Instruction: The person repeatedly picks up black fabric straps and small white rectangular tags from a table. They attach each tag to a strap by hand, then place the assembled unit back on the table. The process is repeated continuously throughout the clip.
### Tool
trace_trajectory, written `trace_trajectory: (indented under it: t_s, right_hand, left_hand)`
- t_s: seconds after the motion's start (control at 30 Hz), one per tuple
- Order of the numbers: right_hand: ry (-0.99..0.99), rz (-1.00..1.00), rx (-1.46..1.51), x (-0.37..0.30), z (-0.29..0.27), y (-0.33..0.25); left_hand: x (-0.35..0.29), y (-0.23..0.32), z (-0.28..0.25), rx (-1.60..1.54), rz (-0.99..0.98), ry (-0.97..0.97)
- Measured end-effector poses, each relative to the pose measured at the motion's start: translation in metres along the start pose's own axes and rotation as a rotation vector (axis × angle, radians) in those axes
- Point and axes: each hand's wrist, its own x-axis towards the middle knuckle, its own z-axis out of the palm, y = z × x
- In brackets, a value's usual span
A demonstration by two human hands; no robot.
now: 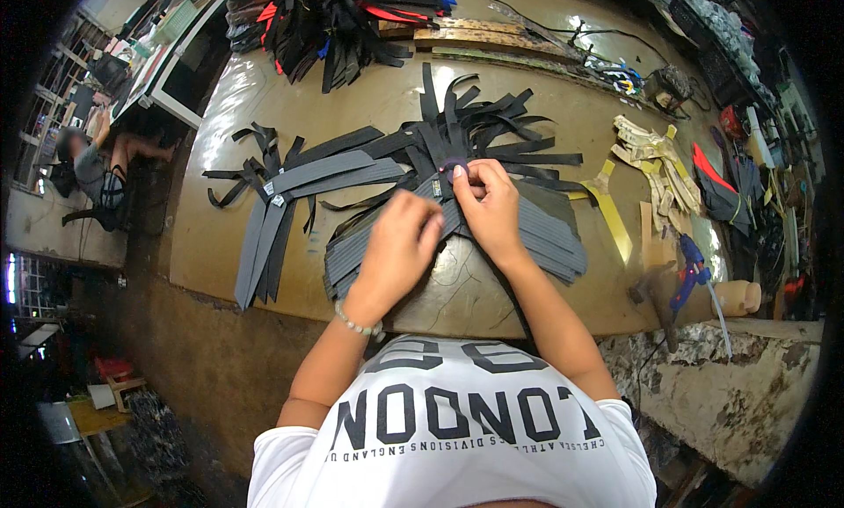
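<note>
A large fan of grey ribbed straps with black strips lies spread on the table in front of me. My right hand is over its middle, thumb and fingers pinched on a dark strap piece. A small round dark-purple thing shows at those fingertips; its kind is unclear. Just to the left, my left hand hovers over the grey straps with curled fingers, slightly blurred. Whatever it holds, if anything, is hidden. A small dark label sits on the straps between the hands.
Left of the fan lies another grey strap bundle with white labels. A heap of black and red strips is at the far edge. To the right are yellowish cut pieces, a blue glue gun and a hammer. A person sits far left.
</note>
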Motion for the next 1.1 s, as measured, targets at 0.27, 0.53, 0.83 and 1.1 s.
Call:
trace_trajectory:
  t_s: [0.27,0.53,0.83,1.1]
  right_hand:
    - [-0.041,0.410,0.518,0.021,-0.038,0.007]
    - [-0.349,0.463,1.511,0.045,-0.101,0.000]
    - [-0.119,0.079,0.115,-0.004,0.002,-0.005]
    - [-0.123,-0.104,-0.027,-0.009,0.006,-0.005]
  left_hand:
    - [0.020,-0.020,0.001,0.237,0.187,0.033]
    - [0.033,-0.027,-0.021,-0.525,-0.237,-0.016]
    - [0.030,-0.060,0.008,-0.605,-0.439,-0.101]
    - [0.032,-0.058,-0.003,-0.454,-0.410,-0.130]
